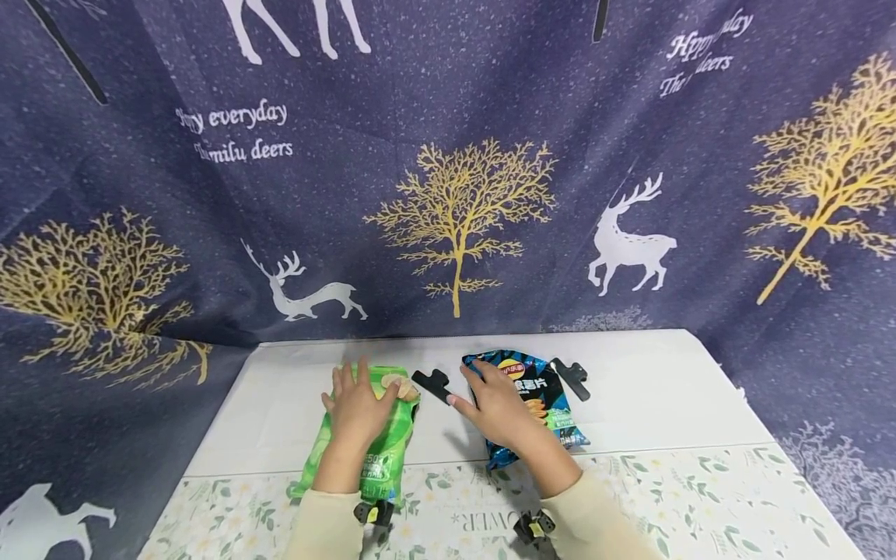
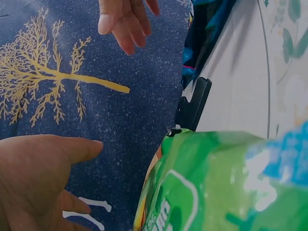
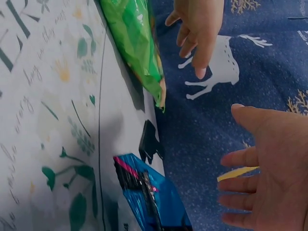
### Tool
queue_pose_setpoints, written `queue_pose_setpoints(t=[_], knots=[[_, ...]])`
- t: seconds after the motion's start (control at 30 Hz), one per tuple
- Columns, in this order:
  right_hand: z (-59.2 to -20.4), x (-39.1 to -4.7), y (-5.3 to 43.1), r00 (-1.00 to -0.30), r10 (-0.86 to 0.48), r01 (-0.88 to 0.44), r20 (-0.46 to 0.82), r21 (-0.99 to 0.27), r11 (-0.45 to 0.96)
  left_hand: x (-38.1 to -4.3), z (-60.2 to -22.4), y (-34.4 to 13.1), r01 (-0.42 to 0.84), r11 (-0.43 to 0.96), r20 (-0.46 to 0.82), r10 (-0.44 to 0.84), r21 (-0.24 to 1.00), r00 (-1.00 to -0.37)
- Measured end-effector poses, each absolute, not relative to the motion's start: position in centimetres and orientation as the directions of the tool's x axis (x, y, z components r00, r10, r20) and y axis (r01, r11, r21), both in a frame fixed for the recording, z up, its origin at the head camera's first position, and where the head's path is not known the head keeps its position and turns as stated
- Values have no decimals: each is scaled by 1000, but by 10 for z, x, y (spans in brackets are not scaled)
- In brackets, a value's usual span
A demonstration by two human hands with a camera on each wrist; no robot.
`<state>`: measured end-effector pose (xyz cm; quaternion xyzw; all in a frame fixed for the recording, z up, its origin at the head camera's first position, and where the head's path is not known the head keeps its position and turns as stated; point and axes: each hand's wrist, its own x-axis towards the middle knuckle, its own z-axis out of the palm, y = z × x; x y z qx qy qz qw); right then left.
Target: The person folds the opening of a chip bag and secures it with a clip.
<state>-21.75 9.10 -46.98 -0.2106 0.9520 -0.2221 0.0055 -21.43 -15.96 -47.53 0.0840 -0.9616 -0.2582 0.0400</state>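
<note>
Evidently both hands were empty, each hovering over a bag of crisps. The left hand was above the green potato chip bag, its fingers straight and spread, the thumb well away from them; the left wrist view showed a gap between hand and bag. That bag lay flat on the left side of the table, its lower end on the floral-printed part of the surface.

The right hand was over the blue-and-black potato chip bag, which lay slightly askew to the right of the green one. Its fingers were extended and slightly apart, the thumb pointing towards the other bag, and the right wrist view showed this hand clear of its bag too.

One black clip lay between the two bags, near the right thumb in the head view; a second black clip lay just beside the upper right edge of the blue-and-black bag. Behind the table hung a dark blue backdrop with golden trees and white deer. Pale sleeves covered both forearms.
</note>
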Motion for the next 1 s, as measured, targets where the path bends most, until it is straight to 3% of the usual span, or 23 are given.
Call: queue_pose_setpoints(t=[0.6, 1.0], knots=[[-481, -204, 61, -891, -448, -428, 76, -472, 771, -210, -477, -189, -240, 821, -43, -255, 518, -966], [-486, -201, 44, -862, -507, -437, 1, -507, 743, -208, -482, -201, -282, 802, -113, -263, 527, -958]])
